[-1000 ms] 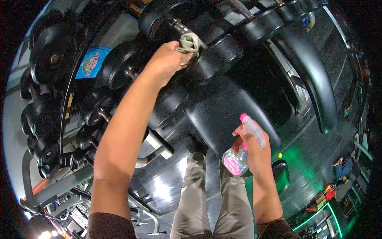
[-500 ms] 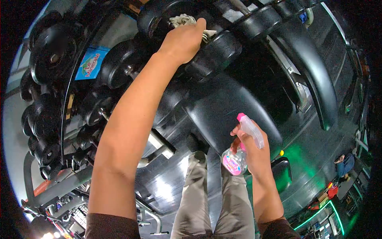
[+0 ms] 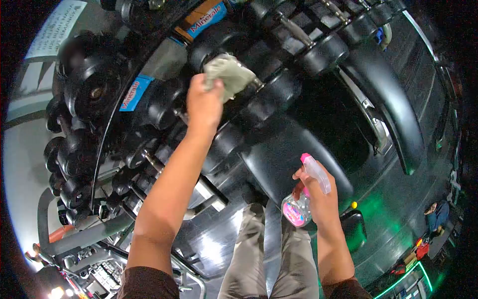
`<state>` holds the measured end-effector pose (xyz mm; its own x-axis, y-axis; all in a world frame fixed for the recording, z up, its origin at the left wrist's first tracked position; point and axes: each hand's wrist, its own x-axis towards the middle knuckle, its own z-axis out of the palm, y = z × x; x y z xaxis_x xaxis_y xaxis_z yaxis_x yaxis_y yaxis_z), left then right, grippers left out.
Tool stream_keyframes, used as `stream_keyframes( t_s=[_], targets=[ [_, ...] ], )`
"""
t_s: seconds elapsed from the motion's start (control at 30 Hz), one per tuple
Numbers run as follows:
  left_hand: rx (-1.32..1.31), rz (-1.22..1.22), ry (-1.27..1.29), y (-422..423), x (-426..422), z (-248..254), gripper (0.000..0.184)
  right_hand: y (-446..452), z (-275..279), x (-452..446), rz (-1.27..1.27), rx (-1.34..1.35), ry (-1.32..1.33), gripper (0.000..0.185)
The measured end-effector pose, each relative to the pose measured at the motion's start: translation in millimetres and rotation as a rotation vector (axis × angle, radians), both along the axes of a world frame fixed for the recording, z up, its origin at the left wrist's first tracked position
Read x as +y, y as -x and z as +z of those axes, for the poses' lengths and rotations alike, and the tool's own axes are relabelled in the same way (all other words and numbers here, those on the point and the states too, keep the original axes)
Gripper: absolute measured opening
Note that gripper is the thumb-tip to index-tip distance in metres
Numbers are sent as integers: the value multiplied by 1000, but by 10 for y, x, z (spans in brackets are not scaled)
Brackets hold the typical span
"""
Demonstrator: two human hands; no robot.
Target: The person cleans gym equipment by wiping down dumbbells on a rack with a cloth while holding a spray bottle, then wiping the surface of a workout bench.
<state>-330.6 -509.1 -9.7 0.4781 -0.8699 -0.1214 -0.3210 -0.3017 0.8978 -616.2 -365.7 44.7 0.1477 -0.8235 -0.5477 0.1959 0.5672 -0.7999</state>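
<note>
Up among the dumbbells, my left hand [image 3: 205, 102] grips a pale greenish-grey cloth [image 3: 230, 75]. The cloth hangs over the handle area of a black dumbbell [image 3: 219, 44], hiding part of it; whether it touches the handle I cannot tell. My right hand [image 3: 322, 197] is wrapped around the neck of a clear spray bottle [image 3: 297, 210] with a pink-tipped trigger head and a pink label. That bottle is held above my right leg, in front of a black padded bench [image 3: 294, 149].
Dumbbells [image 3: 159, 102] line the rack at upper left, with more on a second row [image 3: 92, 92]. Blue-labelled boxes [image 3: 135, 93] sit between them. A curved black pad [image 3: 388, 94] on a metal frame stands at right. Another person [image 3: 438, 214] is at far right.
My left hand has drawn back from the dumbbell head toward the lower left, and the bunched cloth now spreads out. The view has shifted slightly; my right hand still holds the bottle.
</note>
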Motion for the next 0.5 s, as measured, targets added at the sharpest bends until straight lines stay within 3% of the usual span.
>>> stream_keyframes(
  t_s=[0.03, 0.1, 0.2, 0.23, 0.3, 0.37, 0.43, 0.5],
  targets=[
    [379, 167, 90, 30, -33, 290, 27, 9, 22, -32, 6, 11, 2, 14],
    [661, 293, 433, -128, -141, 601, 27, 38, 44, -103, -1, -13, 39, 13],
    [313, 273, 515, -170, -300, 823, 29, 27, 67, -154, 15, 16, 40, 14],
    [306, 269, 516, -184, -343, 770, 29, 19, 89, -171, 8, 9, 39, 15],
    [-544, 52, 344, -151, -433, 656, 31, 12, 70, -192, -1, 3, 39, 16],
    [-547, -99, 66, 34, -539, 556, 32, 25, 9, -153, 1, 18, 44, 16],
    [-929, -258, 299, 54, -693, 251, 35, 35, -10, -118, 4, 13, 31, 15],
    [-1000, -395, 299, 26, -873, 275, 36, 31, -56, -84, 10, 3, 20, 15]
  ],
)
